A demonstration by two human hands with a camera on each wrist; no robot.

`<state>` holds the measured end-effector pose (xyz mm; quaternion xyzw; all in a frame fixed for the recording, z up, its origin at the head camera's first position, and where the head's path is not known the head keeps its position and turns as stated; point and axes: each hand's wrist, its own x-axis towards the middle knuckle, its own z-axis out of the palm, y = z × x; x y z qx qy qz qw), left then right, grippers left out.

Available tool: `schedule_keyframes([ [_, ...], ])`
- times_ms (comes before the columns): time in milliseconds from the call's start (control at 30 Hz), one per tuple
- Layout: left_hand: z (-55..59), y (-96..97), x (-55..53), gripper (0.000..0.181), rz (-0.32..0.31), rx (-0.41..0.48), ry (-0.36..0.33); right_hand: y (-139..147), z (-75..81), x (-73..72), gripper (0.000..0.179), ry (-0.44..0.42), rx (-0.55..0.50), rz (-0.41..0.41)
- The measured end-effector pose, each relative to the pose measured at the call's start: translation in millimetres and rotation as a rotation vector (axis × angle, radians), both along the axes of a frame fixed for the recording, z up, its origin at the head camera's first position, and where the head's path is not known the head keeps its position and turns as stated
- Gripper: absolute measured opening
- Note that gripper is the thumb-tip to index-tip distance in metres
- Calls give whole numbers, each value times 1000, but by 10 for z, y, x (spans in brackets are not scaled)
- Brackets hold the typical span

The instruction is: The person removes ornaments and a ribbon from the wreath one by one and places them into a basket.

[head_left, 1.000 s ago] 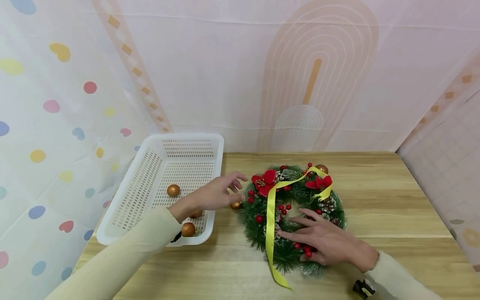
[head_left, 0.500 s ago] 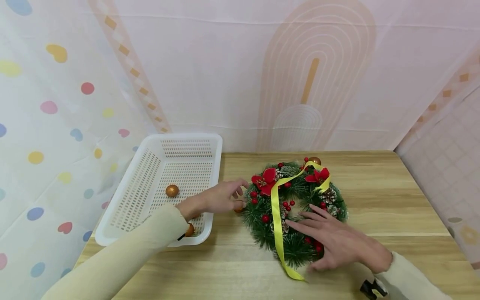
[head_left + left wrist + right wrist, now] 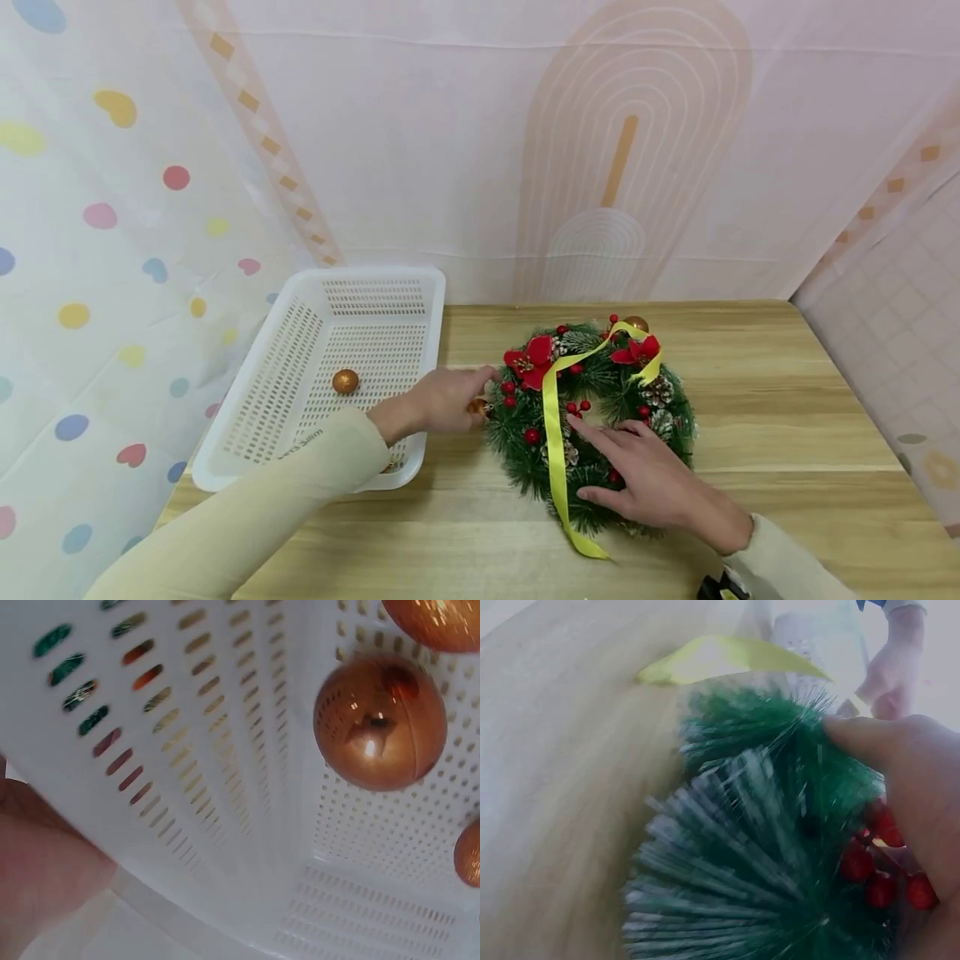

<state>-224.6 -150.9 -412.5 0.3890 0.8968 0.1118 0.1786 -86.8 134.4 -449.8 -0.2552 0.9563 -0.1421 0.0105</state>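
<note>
A green Christmas wreath [image 3: 525, 454] with red flowers, berries and pinecones lies on the wooden table, a yellow ribbon [image 3: 557, 442] draped across its left side. My left hand [image 3: 446, 400] is at the wreath's left edge and pinches a copper-coloured Christmas ball [image 3: 477, 407], mostly covered by the fingers. Over the wreath's lower right, my right hand [image 3: 652, 479] rests with forefinger and thumb extended. In the right wrist view, the thumb [image 3: 870, 742] touches the pine needles beside red berries [image 3: 881, 889].
A white perforated basket [image 3: 435, 333] stands left of the wreath, under my left forearm. Copper balls lie in it, one of them shiny [image 3: 380, 721] in the left wrist view. Another ball [image 3: 636, 326] sits at the wreath's upper right edge. A patterned cloth [image 3: 450, 150] hangs behind.
My left hand has moved slightly right and closed its fingers on the ball by the wreath. The wreath's lower part shifted a little right, then stayed still. The right hand's fingers have drawn closer together.
</note>
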Motion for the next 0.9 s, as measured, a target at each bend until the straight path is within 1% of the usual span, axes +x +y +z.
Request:
schedule_keyframes([
  [133,-39,24,-6,50,-13,-88,107,14,-20,1,85,-16,-32,-15],
  [233,-73,35,-11,45,-18,-128,175,27,-39,4,85,8,-34,-7],
  [367,-123,55,-17,45,-19,-163,238,46,-69,19,85,60,-24,1],
  [567,-164,81,-18,46,-22,-212,298,63,-101,27,84,105,-17,11],
  [633,-167,82,-19,46,-27,-212,306,68,-109,25,83,112,-19,15],
  [700,-162,79,-20,45,-23,-196,294,72,-117,23,83,117,-20,18],
  [900,-126,53,-30,45,1,-106,194,82,-145,11,82,135,-20,27],
])
